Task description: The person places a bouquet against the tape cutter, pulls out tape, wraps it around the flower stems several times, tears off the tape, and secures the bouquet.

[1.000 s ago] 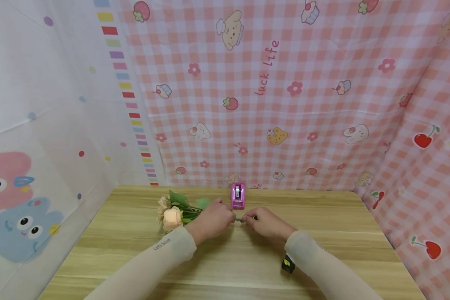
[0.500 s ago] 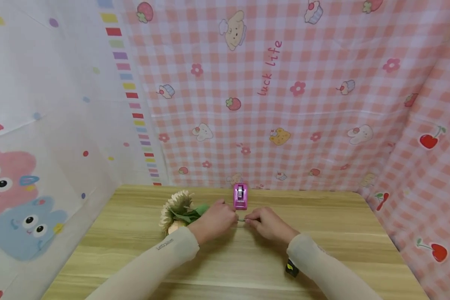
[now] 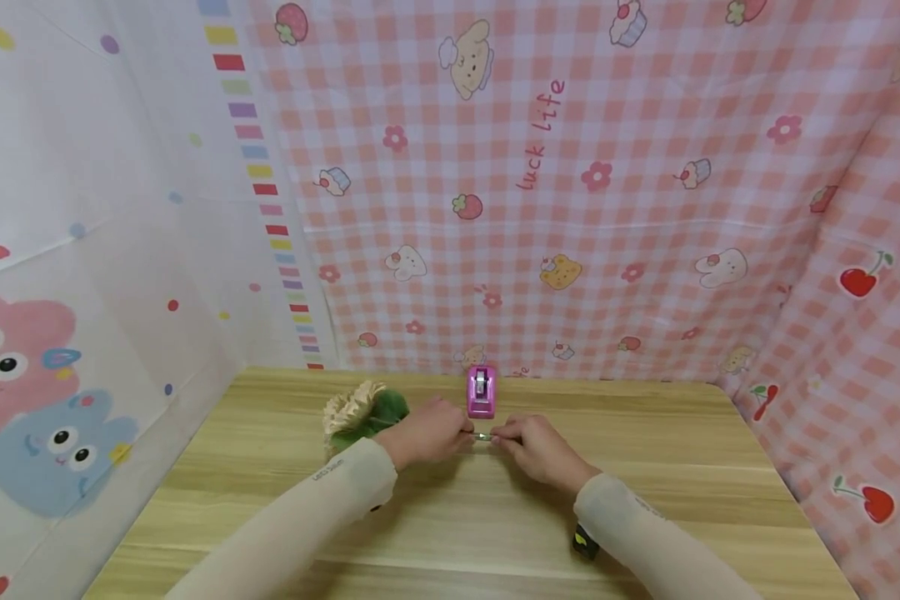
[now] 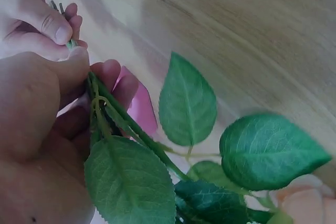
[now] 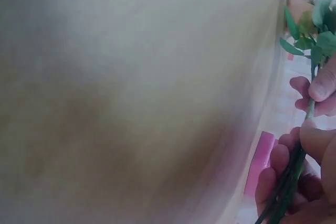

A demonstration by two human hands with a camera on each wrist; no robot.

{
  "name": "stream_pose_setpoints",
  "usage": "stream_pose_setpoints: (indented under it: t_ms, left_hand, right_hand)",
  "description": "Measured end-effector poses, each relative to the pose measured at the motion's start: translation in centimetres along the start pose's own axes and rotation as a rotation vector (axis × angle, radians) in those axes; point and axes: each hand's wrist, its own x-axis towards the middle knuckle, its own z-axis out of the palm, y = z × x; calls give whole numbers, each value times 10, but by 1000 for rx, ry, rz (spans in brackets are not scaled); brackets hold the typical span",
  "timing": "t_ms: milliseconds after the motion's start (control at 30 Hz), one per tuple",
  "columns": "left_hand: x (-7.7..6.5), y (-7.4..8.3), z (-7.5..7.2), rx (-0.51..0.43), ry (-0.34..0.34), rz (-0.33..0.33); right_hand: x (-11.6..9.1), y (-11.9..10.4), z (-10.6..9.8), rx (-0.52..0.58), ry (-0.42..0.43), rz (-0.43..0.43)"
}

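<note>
My left hand (image 3: 433,429) grips the stems of a bunch of artificial flowers (image 3: 351,407), fingers curled round them. Close beside it, my right hand (image 3: 542,450) pinches the lower stems between thumb and fingers. A short stretch of stems (image 3: 482,437) shows between the hands, with a pale shine on it. Green leaves (image 4: 188,100) and a peach rose (image 4: 307,203) spread past my left hand in the left wrist view. In the head view the cream flower head faces up, while the rose is hidden behind the left forearm.
A pink tape dispenser (image 3: 482,392) stands just beyond the hands on the wooden table (image 3: 645,433). Partly under the right sleeve lies a small black object with a yellow mark (image 3: 585,542). Patterned cloths (image 3: 645,208) hang behind and at the sides.
The bunch has turned in the hands: the peach rose has rolled out of sight and the cream flower head has come up. The hands stay close together on the stems.
</note>
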Motion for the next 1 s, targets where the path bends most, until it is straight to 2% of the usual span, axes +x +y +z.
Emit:
stream_pose_setpoints:
  t_ms: [133, 233, 500, 667, 833, 1000]
  left_hand:
    - [1, 0, 2, -13, 20, -21]
    - [0, 1, 4, 38, 35, -34]
    - [-1, 8, 4, 246, 118, -18]
    - [1, 11, 7, 477, 145, 56]
    - [0, 13, 9, 637, 184, 101]
    - [0, 15, 10, 661, 193, 97]
  right_hand:
    - [2, -2, -2, 5, -24, 23]
    - [5, -5, -4, 28, -68, 60]
    - [14, -13, -13, 131, -197, 236]
    - [18, -9, -14, 183, -242, 268]
    - [19, -5, -15, 211, -233, 301]
    - [19, -3, -15, 227, -199, 329]
